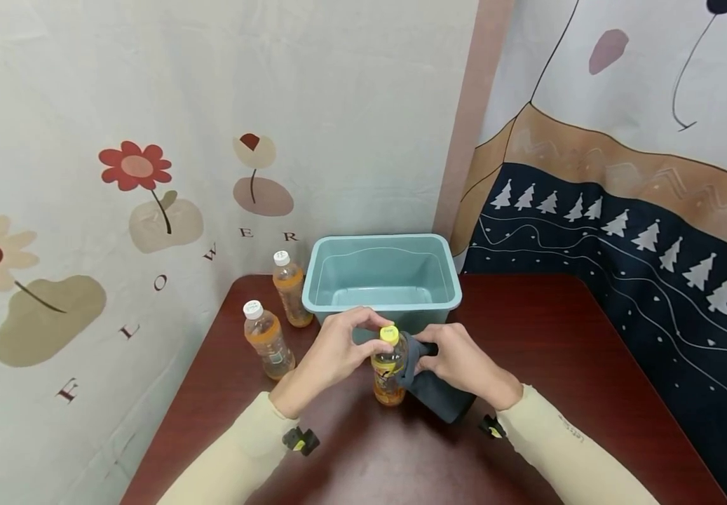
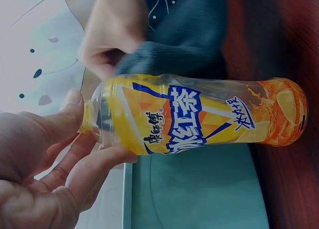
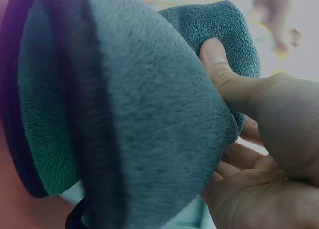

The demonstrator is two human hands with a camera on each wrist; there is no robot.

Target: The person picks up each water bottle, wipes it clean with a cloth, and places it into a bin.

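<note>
A yellow-capped iced tea bottle [image 1: 388,382] with a yellow label stands upright on the table. My left hand [image 1: 340,348] pinches it around the cap and neck, and the left wrist view shows the bottle [image 2: 184,114] label side on. My right hand [image 1: 464,361] grips a dark grey-blue towel [image 1: 442,396] and holds part of it against the bottle's right side. In the right wrist view the thumb presses on the folded towel [image 3: 159,109], which hangs down and hides most of the bottle.
A light blue plastic bin [image 1: 382,308] stands behind the hands. To its left are two white-capped bottles, one nearer [image 1: 268,344] and one farther [image 1: 290,291]. All are on a dark red wooden table [image 1: 540,337] with patterned cloth walls behind.
</note>
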